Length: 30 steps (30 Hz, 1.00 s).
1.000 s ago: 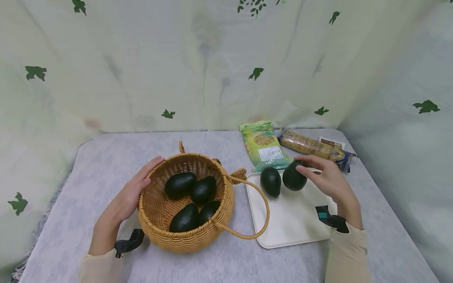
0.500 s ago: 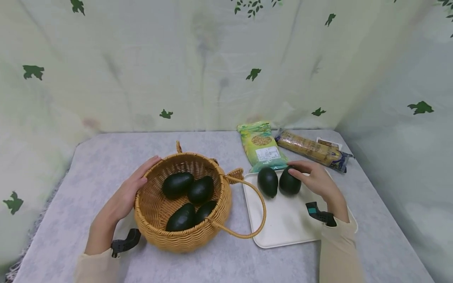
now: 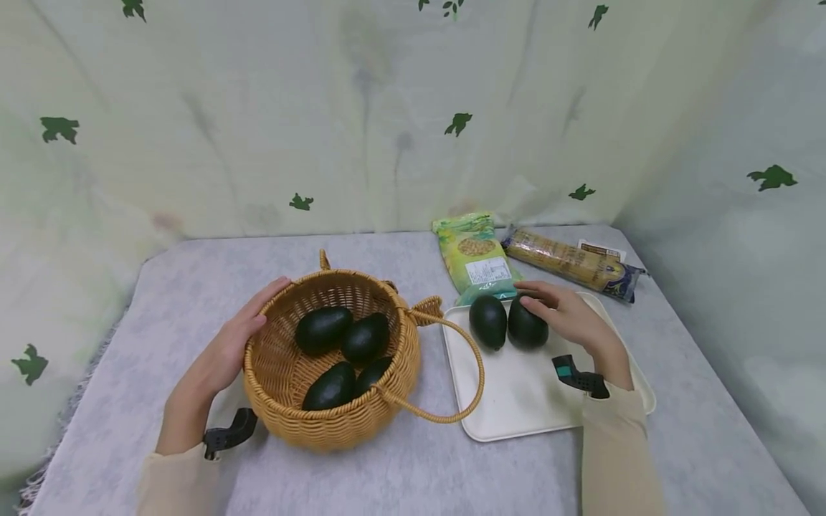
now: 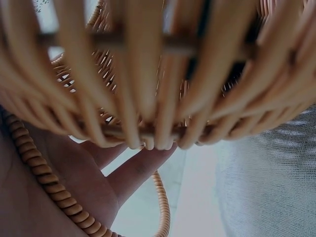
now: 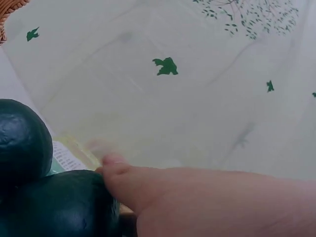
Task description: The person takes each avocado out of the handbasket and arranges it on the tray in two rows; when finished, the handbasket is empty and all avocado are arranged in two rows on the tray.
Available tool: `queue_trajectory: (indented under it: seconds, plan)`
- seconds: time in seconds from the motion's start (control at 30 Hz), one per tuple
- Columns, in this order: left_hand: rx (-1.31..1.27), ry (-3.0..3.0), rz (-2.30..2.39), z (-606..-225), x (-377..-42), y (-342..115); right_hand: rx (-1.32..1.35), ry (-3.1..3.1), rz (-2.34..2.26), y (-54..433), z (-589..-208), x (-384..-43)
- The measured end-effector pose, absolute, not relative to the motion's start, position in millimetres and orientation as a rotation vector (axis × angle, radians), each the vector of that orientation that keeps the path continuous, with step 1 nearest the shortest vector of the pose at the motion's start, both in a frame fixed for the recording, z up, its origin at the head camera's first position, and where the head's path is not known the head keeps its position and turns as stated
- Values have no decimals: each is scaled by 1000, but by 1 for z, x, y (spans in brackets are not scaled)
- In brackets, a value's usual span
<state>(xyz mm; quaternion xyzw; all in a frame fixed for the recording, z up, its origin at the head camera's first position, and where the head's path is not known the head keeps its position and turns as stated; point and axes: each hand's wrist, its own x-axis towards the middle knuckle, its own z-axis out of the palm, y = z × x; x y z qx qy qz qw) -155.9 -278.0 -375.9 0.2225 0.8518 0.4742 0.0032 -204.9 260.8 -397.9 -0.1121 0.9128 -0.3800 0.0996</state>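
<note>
My left hand (image 3: 226, 351) rests against the left outer side of a round wicker basket (image 3: 342, 430), its fingers extended along the wall up to the rim. Several dark green avocados (image 3: 325, 330) lie inside the basket. In the left wrist view, a coiled wicker handle (image 4: 49, 182) crosses in front of the hand. My right hand (image 3: 574, 322) holds an avocado (image 3: 525, 326) between thumb and fingers at the far side of a white tray (image 3: 516, 401). Just left of it stands another avocado (image 3: 488, 322). The far fingers of the right hand are mostly hidden.
A green and yellow bag (image 3: 476, 254) lies behind the tray, next to a long pack of what looks like dry noodles (image 3: 568, 261). The basket's other handle (image 3: 479, 380) reaches over the tray's left edge. A leaf-patterned cloth (image 3: 387, 143) hangs behind the table.
My right hand has moved slightly left and down with the avocado, bringing it beside the other one on the tray. My left hand stays against the basket.
</note>
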Motion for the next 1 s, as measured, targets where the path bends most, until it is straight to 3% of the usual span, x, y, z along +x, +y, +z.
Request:
queue_trajectory:
  seconds: [0.53,1.0]
  plan:
    - [661,2648,1498,-385,-158,-277,-296,2625,-1069,257,-398,-205]
    - [629,2686,1425,-373,-154,-277,-458,2647,-949,256,-391,-211]
